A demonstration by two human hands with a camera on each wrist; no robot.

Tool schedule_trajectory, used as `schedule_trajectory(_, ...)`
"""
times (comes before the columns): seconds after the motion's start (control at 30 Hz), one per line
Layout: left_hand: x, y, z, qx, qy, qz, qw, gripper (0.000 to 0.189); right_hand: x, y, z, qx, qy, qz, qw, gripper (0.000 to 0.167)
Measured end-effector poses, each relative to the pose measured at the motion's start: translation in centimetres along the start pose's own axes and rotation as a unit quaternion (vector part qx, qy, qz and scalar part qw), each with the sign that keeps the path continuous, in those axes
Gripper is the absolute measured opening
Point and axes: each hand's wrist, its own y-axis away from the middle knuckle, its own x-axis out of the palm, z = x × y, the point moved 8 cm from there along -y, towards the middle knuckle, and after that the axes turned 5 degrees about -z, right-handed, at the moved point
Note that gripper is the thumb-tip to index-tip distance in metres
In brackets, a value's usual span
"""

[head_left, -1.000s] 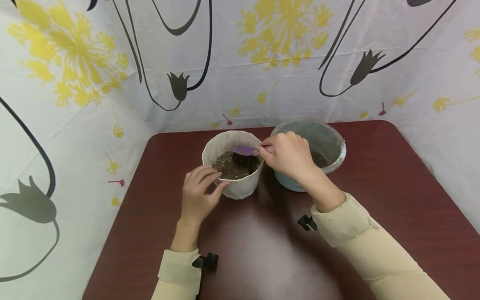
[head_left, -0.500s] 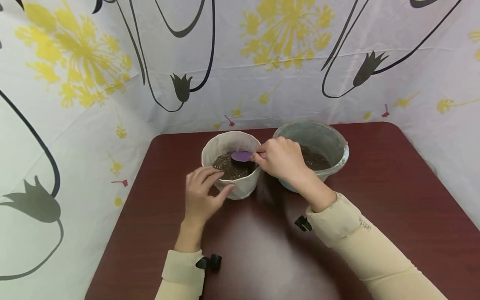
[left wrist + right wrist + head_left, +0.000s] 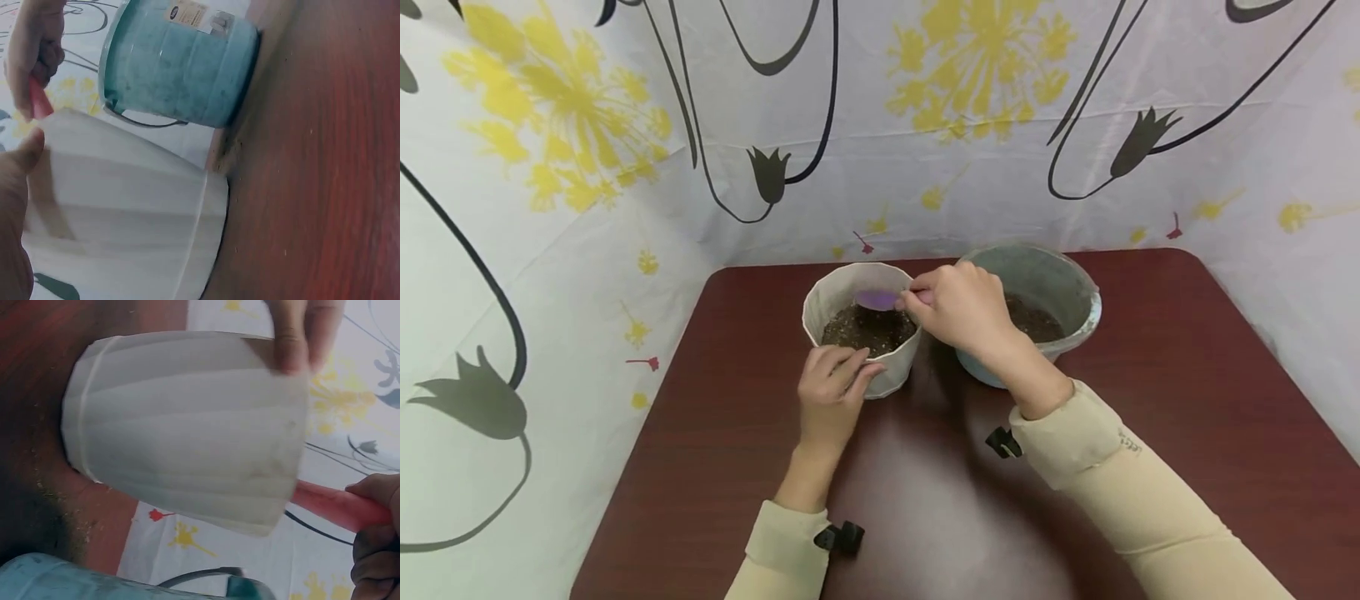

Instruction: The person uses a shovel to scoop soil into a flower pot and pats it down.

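A white ribbed flowerpot (image 3: 892,373), partly filled with dark soil (image 3: 861,333), stands near the table's back edge. My left hand (image 3: 831,396) grips its near rim; in the right wrist view the thumb (image 3: 290,353) lies against the outer wall and the fingers go over the rim. With my right hand (image 3: 966,304) I hold a small trowel (image 3: 876,300) with a purple blade, the blade over the soil inside the pot. Its red-pink handle (image 3: 337,507) shows in the right wrist view. Whether the blade touches the soil I cannot tell.
A blue-green bucket (image 3: 1078,325) with soil in its bottom stands right of the pot, partly behind my right hand. Its wire handle (image 3: 147,124) hangs down the side. Soil crumbs lie on the dark red table (image 3: 722,367). A flower-print cloth (image 3: 880,192) hangs behind.
The left hand has moved right along the pot's near rim. The right hand has shifted left; the trowel blade dipped toward the soil, then rose slightly, moving left.
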Motion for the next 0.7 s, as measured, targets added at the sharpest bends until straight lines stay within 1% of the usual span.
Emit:
schedule_trajectory(0.1,-0.3,0.1,0.3,0.001,-0.013,0.019,0.9997,0.036,1.0,0.2,-0.4,0.014,0.018,0.019,0.9996,0.017)
schedule_trajectory(0.2,-1.1,0.1,1.5,0.001,-0.012,0.038,0.9992,0.038,1.6,0.3,-0.8,0.027,0.018,0.029,0.999,0.018)
schedule_trajectory(0.27,-1.6,0.0,2.1,0.0,0.004,0.04,0.9992,0.036,1.6,0.3,-1.0,0.029,0.014,0.029,0.9991,0.018)
schedule_trajectory(0.33,-1.7,-0.1,2.3,0.002,0.02,0.03,0.9993,0.032,1.2,0.4,-0.9,0.023,0.009,0.024,0.9994,0.017)
schedule_trajectory(0.4,-1.6,-0.1,1.8,0.004,0.027,0.015,0.9995,0.029,0.6,0.4,-0.5,0.013,0.011,0.015,0.9997,0.015)
schedule_trajectory(0.47,-1.2,0.0,1.1,0.002,0.022,-0.004,0.9997,0.028,0.1,0.6,0.0,-0.001,0.019,0.005,0.9998,0.015)
schedule_trajectory(0.57,-0.6,0.1,0.0,-0.004,0.016,-0.025,0.9995,0.025,0.1,0.9,0.5,-0.017,0.038,0.003,0.9991,0.016)
schedule_trajectory(0.63,-0.3,0.2,-0.6,-0.004,0.018,-0.032,0.9993,0.022,0.6,1.2,0.6,-0.022,0.05,0.011,0.9985,0.017)
schedule_trajectory(0.7,-0.1,0.3,-0.9,0.0,0.019,-0.026,0.9995,0.021,1.2,1.4,0.4,-0.02,0.055,0.019,0.9981,0.016)
